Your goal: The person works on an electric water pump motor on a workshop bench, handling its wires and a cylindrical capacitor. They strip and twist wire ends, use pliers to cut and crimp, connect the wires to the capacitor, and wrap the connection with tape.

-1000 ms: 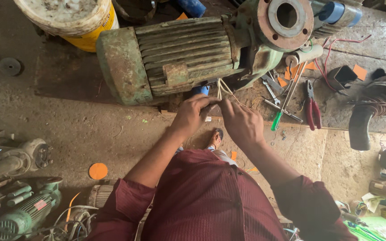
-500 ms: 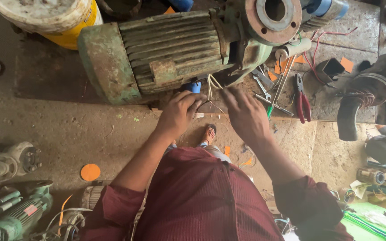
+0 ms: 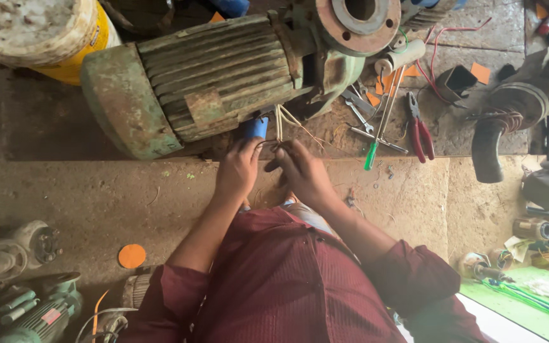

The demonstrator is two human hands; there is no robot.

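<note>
**Hands at the motor's wire leads**

Dusty concrete workshop floor (image 3: 96, 203) spreads under a big, rusty green ribbed electric motor (image 3: 204, 82) lying on its side. Pale wire leads (image 3: 281, 124) come out of its lower edge, just beside a small blue cylindrical piece (image 3: 255, 127). Left hand (image 3: 239, 168) and right hand (image 3: 300, 171) meet right below the motor, fingers pinched around the thin wire ends between them; which strand each one grips is too small to tell. Red-handled pliers (image 3: 420, 133), a green-handled screwdriver (image 3: 376, 143) and a spanner (image 3: 357, 114) lie to the right. A yellow bucket (image 3: 65, 44) stands upper left.
</note>
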